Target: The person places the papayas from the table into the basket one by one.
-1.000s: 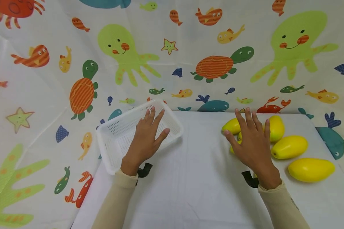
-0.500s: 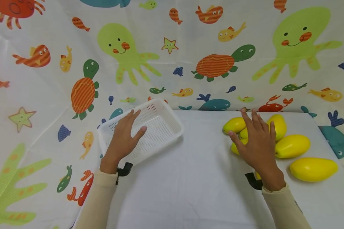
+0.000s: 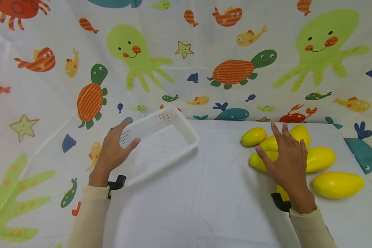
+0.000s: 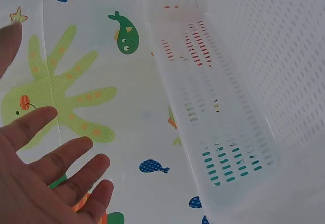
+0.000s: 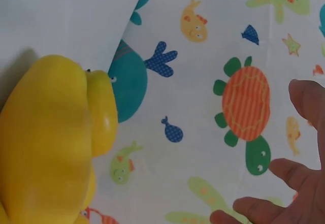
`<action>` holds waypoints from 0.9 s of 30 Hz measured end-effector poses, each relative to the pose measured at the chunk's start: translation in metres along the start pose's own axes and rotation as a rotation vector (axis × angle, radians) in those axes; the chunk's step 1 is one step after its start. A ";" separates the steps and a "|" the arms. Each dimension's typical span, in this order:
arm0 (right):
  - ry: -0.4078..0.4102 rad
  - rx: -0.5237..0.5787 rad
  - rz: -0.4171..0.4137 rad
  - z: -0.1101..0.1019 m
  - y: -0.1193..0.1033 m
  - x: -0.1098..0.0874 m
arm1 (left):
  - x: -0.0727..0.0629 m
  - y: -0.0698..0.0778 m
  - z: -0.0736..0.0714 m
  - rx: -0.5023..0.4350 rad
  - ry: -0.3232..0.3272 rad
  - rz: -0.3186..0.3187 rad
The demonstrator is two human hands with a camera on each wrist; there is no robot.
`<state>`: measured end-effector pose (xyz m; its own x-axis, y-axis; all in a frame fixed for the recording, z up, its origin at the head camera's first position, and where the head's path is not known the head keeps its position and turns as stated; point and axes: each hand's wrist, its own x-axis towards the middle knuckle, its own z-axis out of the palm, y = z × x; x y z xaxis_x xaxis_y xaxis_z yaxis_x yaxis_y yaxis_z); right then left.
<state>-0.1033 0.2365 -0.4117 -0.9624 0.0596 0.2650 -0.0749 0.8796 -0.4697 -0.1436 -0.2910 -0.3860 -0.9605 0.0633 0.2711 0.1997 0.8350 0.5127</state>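
A white plastic basket point(image 3: 161, 151) with slotted walls stands at the left of the table, nothing lying in it. Over its left end hovers my left hand point(image 3: 113, 150), fingers spread and holding nothing; the left wrist view shows the basket's wall point(image 4: 203, 132) to the right of the fingers. On the right side lie several yellow mangoes, one point(image 3: 253, 136) at the back, one point(image 3: 338, 185) at the front right. My right hand point(image 3: 286, 162) is above the group, fingers apart and holding nothing, hiding parts of some mangoes. A large mango point(image 5: 45, 142) fills the left of the right wrist view.
A white cloth covers the table point(image 3: 201, 193). Behind and to the left hangs a curtain point(image 3: 189, 34) printed with sea animals, meeting the table's back edge. Black wrist mounts point(image 3: 117, 182) stick out beside both wrists.
My left hand has moved left across the basket to its left end. The right hand has shifted slightly right and toward me, uncovering more of the mangoes. Basket and mangoes stay in place.
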 end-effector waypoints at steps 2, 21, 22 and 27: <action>-0.001 0.002 0.005 0.001 0.003 -0.001 | 0.000 -0.006 -0.003 -0.010 -0.003 -0.030; -0.006 -0.003 0.066 0.004 0.023 -0.016 | 0.000 -0.053 -0.024 -0.177 -0.163 -0.257; -0.007 -0.003 0.066 0.003 0.023 -0.017 | 0.000 -0.056 -0.024 -0.185 -0.167 -0.260; -0.015 0.005 0.067 0.004 0.026 -0.020 | 0.003 -0.068 -0.023 -0.201 -0.182 -0.284</action>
<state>-0.0872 0.2562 -0.4330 -0.9691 0.1111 0.2204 -0.0116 0.8714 -0.4905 -0.1551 -0.3597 -0.4017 -0.9981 -0.0434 -0.0443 -0.0620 0.7108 0.7007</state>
